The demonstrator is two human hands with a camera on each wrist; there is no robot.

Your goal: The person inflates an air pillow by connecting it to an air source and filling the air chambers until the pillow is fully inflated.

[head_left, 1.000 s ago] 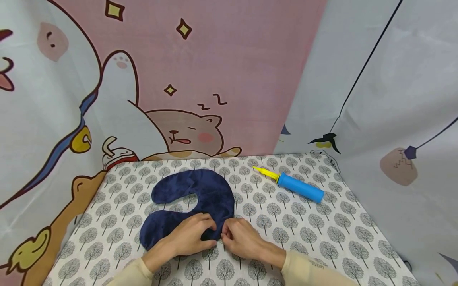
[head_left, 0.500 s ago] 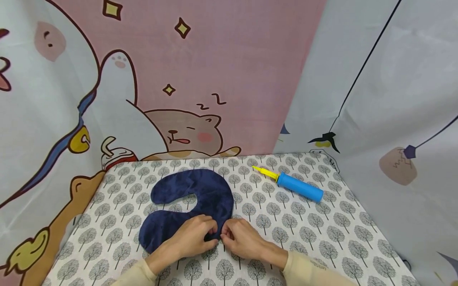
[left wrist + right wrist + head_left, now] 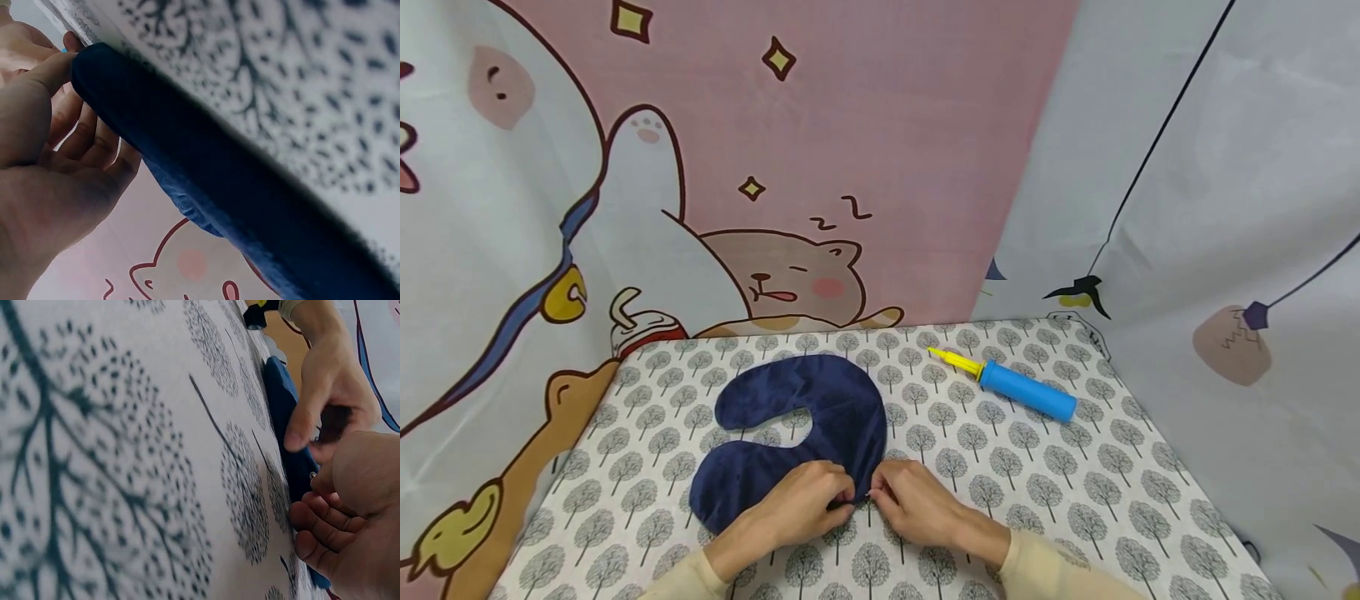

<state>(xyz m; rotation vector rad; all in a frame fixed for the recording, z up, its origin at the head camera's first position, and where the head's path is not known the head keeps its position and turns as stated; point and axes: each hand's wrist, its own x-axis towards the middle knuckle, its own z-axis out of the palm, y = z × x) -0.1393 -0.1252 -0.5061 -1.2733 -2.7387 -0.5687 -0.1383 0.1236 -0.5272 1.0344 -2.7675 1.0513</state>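
A dark navy, plush U-shaped neck pillow [image 3: 850,400] lies flat on the table, its opening toward the left. My left hand [image 3: 808,498] rests over its near right part, with thumb and fingers pinching the edge. Just right of it, my right hand [image 3: 917,504] has thumb and index finger together at the same edge. Between those fingertips, the right wrist view shows a small shiny metal bit, seemingly a zipper pull [image 3: 314,476]. From the left wrist, the pillow's thin side [image 3: 219,169] appears, with the left thumb against its end.
A hand pump [image 3: 1026,390] with blue barrel and yellow nozzle lies at the right back of the table. The tree-print tablecloth [image 3: 1030,492] covers the tabletop. Cartoon-printed curtains [image 3: 880,167] stand behind and at both sides.
My right hand has shifted slightly to the right, away from the left hand, so the gap between them is wider. The left hand stays on the pillow's edge. The pump lies still.
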